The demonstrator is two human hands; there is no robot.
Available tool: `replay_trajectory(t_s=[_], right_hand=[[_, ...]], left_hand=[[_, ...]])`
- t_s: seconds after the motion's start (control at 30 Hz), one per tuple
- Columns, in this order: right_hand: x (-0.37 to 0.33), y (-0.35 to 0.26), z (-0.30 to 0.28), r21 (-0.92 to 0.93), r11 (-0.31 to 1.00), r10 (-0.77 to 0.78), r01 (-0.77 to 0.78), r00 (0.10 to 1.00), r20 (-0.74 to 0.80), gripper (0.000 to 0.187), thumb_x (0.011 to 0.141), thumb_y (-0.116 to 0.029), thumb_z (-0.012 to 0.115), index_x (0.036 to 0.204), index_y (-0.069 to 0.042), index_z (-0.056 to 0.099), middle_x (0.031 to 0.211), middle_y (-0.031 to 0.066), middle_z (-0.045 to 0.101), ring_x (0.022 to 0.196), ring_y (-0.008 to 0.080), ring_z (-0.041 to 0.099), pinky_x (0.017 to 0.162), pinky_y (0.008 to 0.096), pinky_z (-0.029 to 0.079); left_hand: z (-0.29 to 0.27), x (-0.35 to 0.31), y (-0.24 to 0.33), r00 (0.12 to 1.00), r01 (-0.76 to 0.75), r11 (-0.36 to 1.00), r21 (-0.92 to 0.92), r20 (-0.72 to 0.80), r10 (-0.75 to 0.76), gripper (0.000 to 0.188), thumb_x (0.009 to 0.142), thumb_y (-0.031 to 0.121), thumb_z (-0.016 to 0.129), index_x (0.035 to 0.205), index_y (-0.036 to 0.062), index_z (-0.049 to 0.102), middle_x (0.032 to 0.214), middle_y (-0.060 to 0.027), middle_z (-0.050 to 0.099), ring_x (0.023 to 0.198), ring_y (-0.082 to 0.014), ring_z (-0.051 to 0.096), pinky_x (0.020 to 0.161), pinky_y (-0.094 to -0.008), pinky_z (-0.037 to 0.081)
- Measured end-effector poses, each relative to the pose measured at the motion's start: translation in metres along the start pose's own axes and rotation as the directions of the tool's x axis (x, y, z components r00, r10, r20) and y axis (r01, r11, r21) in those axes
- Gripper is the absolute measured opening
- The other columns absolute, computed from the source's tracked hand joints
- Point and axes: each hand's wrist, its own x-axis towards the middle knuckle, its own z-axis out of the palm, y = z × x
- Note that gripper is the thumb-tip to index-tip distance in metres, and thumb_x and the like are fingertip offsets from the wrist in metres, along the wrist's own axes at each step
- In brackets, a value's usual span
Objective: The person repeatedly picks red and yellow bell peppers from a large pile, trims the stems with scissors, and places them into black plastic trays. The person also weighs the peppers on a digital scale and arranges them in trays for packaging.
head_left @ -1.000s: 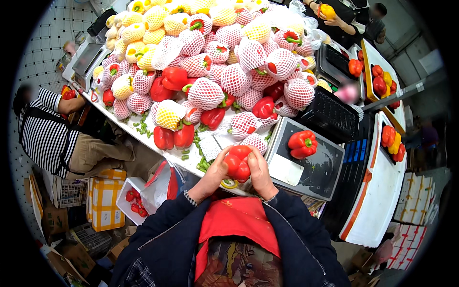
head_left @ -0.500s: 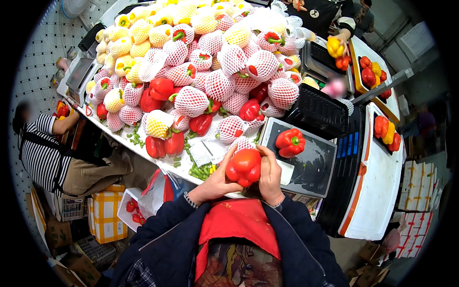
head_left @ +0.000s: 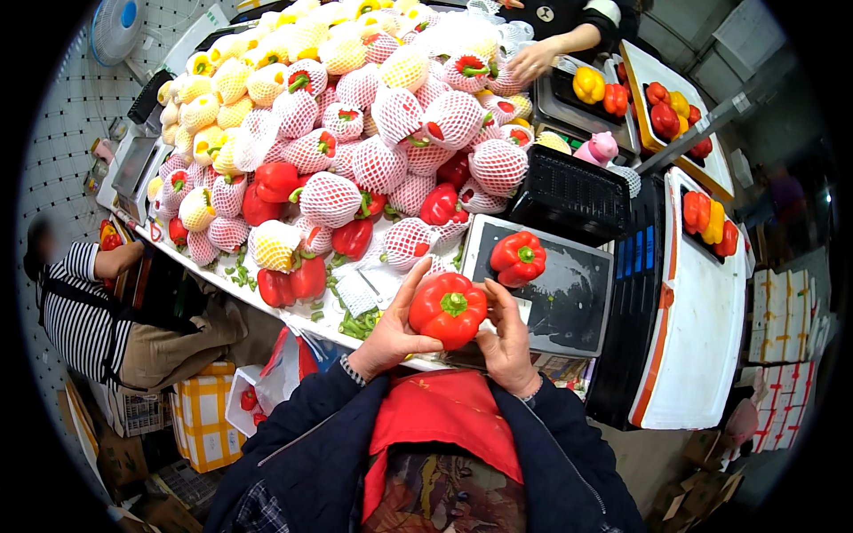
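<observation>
While hands [head_left: 394, 332] hold one pepper [head_left: 447, 318] (red), the scale's edge [head_left: 473, 243] lies near.

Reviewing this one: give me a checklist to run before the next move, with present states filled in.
1. Pepper in left hand: ok, held.
2. Stem visible: ok, faces the camera.
3. Right hand touching pepper: cannot tell, fingers close at its side.
4. Underside sound: cannot tell, hidden.
5. Platform free: not ok, second pepper on it.
6. Co-worker's hand away from held pepper: ok, well apart.
</observation>
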Motion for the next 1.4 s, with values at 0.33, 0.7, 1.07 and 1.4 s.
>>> replay_trajectory(t_s=[0.33,0.7,1.07,1.4], right_hand=[[0.001,-0.032,-0.037,-0.407,0.912,-0.065,0.054,0.998,-0.013,0.086,0.069,-0.016,0.085,0.143,0.000,0.046,0.136,0.0208,0.050,0.125,0.0355,0.054,0.106,0.0407,0.044],[0.016,0.052,-0.110,-0.645,0.737,-0.179,-0.205,0.860,-0.478,0.077,0.078,-0.004,0.078,0.146,-0.003,0.042,0.141,0.0217,0.042,0.132,0.0403,0.044,0.113,0.0449,0.034],[0.030,-0.007,-0.100,-0.626,0.758,-0.198,-0.182,0.851,-0.487,0.045,0.092,0.006,0.051,0.137,0.005,0.049,0.147,0.0177,0.046,0.136,0.0300,0.046,0.114,0.0402,0.036],[0.080,-0.030,0.007,-0.454,0.891,-0.078,0.006,0.987,-0.140,0.014,0.086,0.005,0.058,0.098,0.004,0.066,0.112,0.0174,0.065,0.096,0.0259,0.066,0.085,0.0331,0.052]], left_hand=[[0.012,0.019,-0.007,0.951,-0.244,0.764,0.598,0.301,0.069,0.096,0.085,0.014,0.078,0.160,0.0063,0.018,0.161,-0.0175,0.031,0.148,-0.0291,0.034,0.118,-0.0417,0.032],[-0.042,0.037,-0.008,0.940,-0.006,0.866,0.499,-0.292,0.175,0.032,0.098,0.002,0.056,0.130,-0.0020,0.055,0.112,-0.0092,0.065,0.103,-0.0159,0.066,0.091,-0.0309,0.055],[-0.105,0.056,0.097,0.611,-0.084,0.137,0.987,-0.057,0.790,0.011,0.086,-0.001,0.067,0.097,-0.0011,0.066,0.088,-0.0151,0.064,0.080,-0.0301,0.065,0.071,-0.0367,0.051],[-0.209,0.111,0.237,0.239,0.187,-0.241,0.952,0.194,0.951,0.014,0.084,-0.003,0.063,0.098,0.0010,0.066,0.095,-0.0165,0.065,0.092,-0.0363,0.061,0.082,-0.0439,0.049]])
